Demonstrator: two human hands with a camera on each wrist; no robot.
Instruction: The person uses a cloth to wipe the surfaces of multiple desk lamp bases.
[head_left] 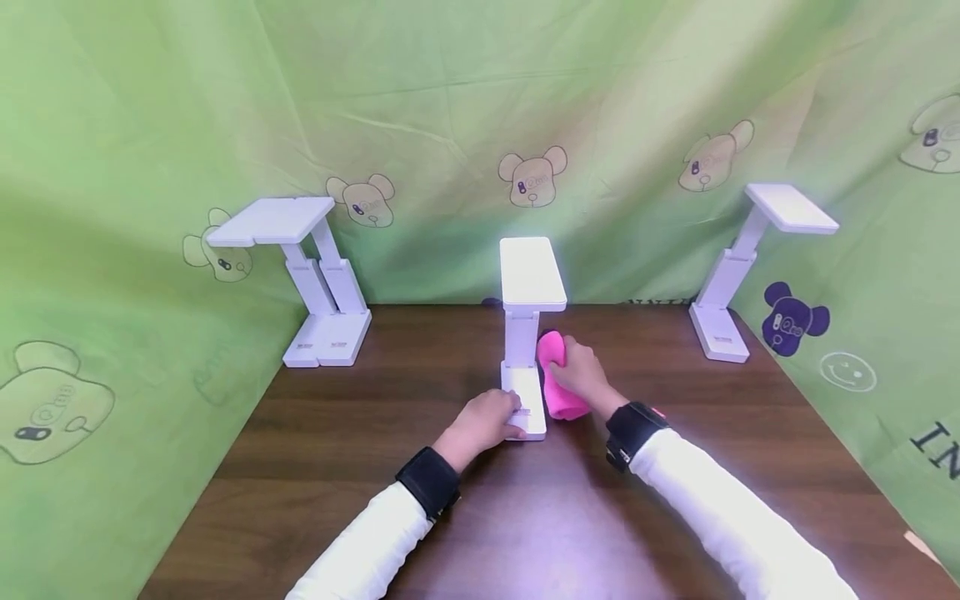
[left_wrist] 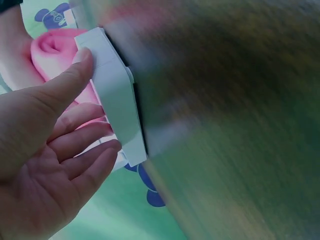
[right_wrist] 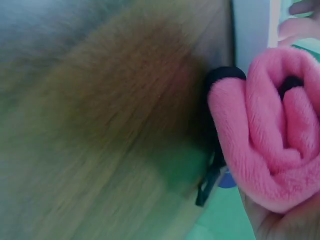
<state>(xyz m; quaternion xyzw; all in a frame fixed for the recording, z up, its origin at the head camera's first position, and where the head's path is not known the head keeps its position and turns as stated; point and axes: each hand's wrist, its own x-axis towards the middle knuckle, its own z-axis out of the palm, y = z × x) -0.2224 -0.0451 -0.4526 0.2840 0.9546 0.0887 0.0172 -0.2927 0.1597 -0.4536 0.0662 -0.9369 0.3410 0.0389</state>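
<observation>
A white desk lamp (head_left: 521,337) with a flat, lit head stands upright at the middle of the table. My left hand (head_left: 486,419) holds its base (head_left: 527,400) from the left, thumb at the near end; in the left wrist view the thumb (left_wrist: 75,75) and fingers lie along the base's edge. Just right of the lamp, my right hand (head_left: 585,372) grips a rolled pink plush cloth (head_left: 561,387). The right wrist view shows the cloth (right_wrist: 270,140) folded in loops, with black material at its edge and inside. The right fingers are mostly hidden behind it.
Two similar white lamps (head_left: 322,312) stand side by side at the back left, another lamp (head_left: 722,292) at the back right. Green printed curtain (head_left: 442,125) hangs behind and along both sides of the brown wooden table (head_left: 315,483).
</observation>
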